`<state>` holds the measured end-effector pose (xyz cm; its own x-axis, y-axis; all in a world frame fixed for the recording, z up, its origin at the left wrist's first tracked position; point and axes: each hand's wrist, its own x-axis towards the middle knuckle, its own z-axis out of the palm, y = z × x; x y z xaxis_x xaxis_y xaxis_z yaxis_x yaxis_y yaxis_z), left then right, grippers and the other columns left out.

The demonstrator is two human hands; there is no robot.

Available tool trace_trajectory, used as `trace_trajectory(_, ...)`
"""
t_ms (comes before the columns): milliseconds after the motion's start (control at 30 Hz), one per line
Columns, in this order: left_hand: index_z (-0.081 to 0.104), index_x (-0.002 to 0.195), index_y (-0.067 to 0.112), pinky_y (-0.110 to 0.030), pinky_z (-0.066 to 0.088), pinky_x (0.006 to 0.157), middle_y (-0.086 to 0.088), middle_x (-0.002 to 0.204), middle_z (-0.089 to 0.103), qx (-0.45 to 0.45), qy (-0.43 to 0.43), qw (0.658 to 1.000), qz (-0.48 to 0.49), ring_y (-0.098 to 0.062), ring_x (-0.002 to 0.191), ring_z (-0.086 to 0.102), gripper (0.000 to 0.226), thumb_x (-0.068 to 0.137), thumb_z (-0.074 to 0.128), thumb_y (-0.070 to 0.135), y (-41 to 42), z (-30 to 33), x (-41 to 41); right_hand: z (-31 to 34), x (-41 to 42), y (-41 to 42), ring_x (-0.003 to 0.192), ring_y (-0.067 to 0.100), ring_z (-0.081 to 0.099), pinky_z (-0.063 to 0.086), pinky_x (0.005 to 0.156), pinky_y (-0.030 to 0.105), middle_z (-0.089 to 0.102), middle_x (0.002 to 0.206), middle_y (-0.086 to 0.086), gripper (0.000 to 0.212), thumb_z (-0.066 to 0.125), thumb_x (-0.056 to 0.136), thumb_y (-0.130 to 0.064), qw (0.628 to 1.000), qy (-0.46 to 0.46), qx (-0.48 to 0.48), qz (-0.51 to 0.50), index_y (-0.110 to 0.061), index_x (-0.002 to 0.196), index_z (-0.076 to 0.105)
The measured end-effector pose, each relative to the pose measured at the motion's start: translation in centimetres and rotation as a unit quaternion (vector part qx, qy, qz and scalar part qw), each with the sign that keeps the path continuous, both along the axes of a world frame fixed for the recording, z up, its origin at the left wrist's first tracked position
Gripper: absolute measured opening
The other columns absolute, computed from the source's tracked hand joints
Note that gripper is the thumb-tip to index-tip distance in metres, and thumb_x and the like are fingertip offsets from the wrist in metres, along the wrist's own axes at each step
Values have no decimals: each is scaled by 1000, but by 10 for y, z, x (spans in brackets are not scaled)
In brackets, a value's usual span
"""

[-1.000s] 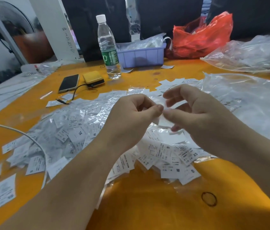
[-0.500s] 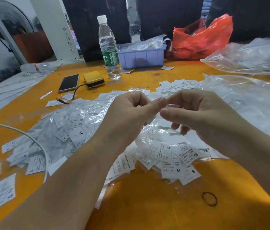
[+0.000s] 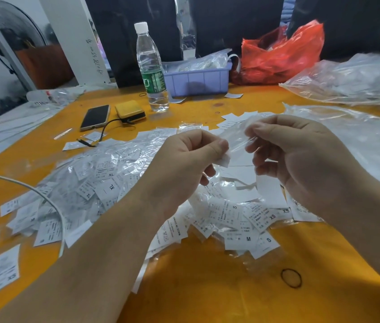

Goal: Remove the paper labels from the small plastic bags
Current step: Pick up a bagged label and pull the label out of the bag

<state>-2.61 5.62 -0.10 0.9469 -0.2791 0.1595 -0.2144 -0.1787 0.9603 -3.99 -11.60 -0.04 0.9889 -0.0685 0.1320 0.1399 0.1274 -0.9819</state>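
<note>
Counter (image 3: 207, 287): smooth orange surface, soft sheen. Paper labels (image 3: 249, 220): matt white, black print, heaped among small plastic bags (image 3: 105, 159), clear, crinkled, glossy. Bag held by fingers (image 3: 252, 131): thin transparent film. Water bottle (image 3: 151, 68): clear plastic, white cap, green wrap. Bin (image 3: 198, 80): matt lilac plastic. Red bag (image 3: 282, 54): shiny, wrinkled plastic. Phone (image 3: 95, 117): glossy black screen. Rubber band (image 3: 291, 278): black, matt.
</note>
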Motion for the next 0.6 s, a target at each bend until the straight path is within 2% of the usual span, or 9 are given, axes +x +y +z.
trace_trajectory(133, 70, 81, 16, -21, 47, 54, 5, 69, 66, -1, 9, 1000, 4, -9, 59, 56, 13, 92, 63, 14, 0, 0, 0, 1, -2, 1, 51, 15, 54, 47, 46, 24, 63, 61, 5, 25, 52, 97, -13, 1000, 5, 17, 6, -10, 77, 65)
trace_trajectory(367, 69, 79, 13, -23, 46, 57, 4, 68, 68, 22, -6, 1000, 11, -11, 61, 56, 13, 90, 63, 13, -1, 0, -1, -2, -2, 1, 52, 16, 54, 46, 47, 25, 62, 61, 5, 30, 46, 100, -15, 999, -2, 25, -25, -8, 78, 65)
trace_trajectory(500, 68, 74, 13, -21, 45, 54, 5, 65, 64, 38, -14, 999, 11, -10, 59, 55, 16, 89, 62, 10, -1, 0, -1, -2, -1, -1, 60, 13, 59, 50, 51, 26, 64, 70, 0, 7, 60, 89, -12, 997, -39, -56, -22, -10, 88, 66)
trace_trajectory(600, 68, 75, 11, -19, 45, 53, 6, 62, 63, 42, -16, 999, 5, -9, 58, 54, 14, 88, 62, 11, 0, 0, -1, -5, -1, 0, 61, 13, 61, 52, 55, 26, 65, 71, 0, 9, 70, 82, -12, 995, -33, -94, 18, -9, 90, 67)
